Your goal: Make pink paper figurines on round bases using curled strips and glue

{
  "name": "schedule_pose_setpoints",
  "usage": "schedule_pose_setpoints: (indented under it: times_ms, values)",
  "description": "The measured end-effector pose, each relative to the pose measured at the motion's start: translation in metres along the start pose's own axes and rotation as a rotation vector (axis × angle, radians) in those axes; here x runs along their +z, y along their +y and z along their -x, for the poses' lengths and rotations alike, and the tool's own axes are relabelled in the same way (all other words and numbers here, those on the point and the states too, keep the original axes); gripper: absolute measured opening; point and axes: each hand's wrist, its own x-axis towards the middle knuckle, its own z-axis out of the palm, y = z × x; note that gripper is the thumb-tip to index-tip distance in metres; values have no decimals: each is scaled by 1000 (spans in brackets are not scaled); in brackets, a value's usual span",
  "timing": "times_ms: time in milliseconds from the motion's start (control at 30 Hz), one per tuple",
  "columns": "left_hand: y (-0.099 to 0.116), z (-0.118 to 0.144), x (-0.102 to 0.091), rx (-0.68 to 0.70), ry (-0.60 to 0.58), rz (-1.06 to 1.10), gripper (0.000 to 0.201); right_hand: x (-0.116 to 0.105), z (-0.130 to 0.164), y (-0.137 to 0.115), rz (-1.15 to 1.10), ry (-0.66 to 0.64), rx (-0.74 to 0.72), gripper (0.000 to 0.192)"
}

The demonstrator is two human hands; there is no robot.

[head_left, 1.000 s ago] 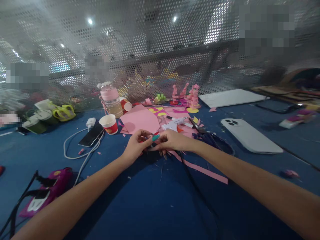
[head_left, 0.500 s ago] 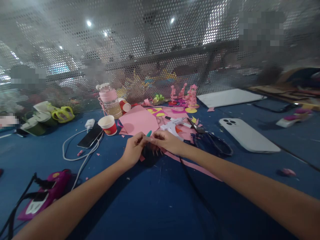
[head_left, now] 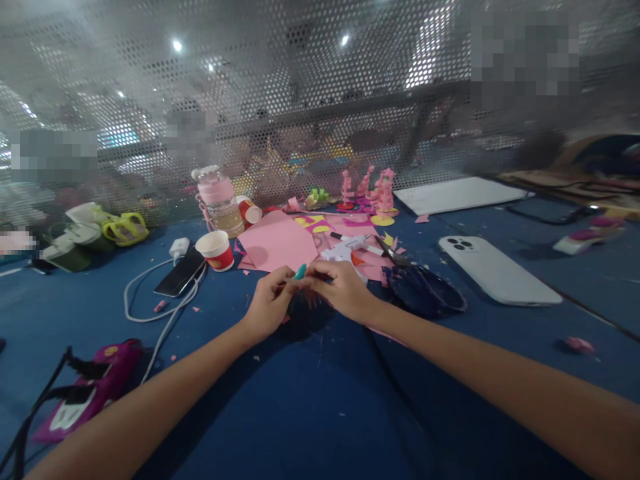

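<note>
My left hand point(head_left: 270, 301) is closed, its thumb and fingertips pinching a small teal rounded piece point(head_left: 300, 271) that pokes up between my hands. The rest of that piece is hidden by my fingers. My right hand point(head_left: 345, 288) is also closed, fingertips meeting those of the left. A pink paper strip point(head_left: 391, 337) shows below my right forearm and runs up toward the right hand, where its end is hidden. Just beyond my hands lie pink paper sheets point(head_left: 277, 241) and a white glue gun point(head_left: 345, 250).
Left are a paper cup point(head_left: 216, 251), a black phone point(head_left: 181, 273) with a white cable, and a purple case point(head_left: 95, 387). A bottle point(head_left: 220, 203) and pink paper figures point(head_left: 385, 190) stand behind. Right are a dark blue pouch point(head_left: 425, 291) and a white phone point(head_left: 495, 270).
The teal piece shows more and has turned between my fingers. My right hand has shifted slightly right with its fingers more bent. Far less of the pink strip shows below the forearm.
</note>
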Motion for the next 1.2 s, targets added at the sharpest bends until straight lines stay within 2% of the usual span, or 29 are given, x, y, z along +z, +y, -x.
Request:
schedule_pose_setpoints:
  times_ms: [233,400,500,667,933,1200]
  values:
    - [1,1,0,123,46,-109,25,1,1,0,-37,41,-20,36]
    - [-2,3,-1,85,88,-154,28,-1,1,4,-154,116,52,36]
    - [-3,3,-2,55,132,-122,31,-2,0,4,-177,83,84,37]
    - [1,3,-1,38,39,-62,29,-1,1,-1,-66,-15,86,40]
    - [6,2,0,123,85,-311,18,0,1,0,1,-28,63,43]
    - [3,4,0,201,90,-381,13,3,3,-1,-67,-14,65,42]
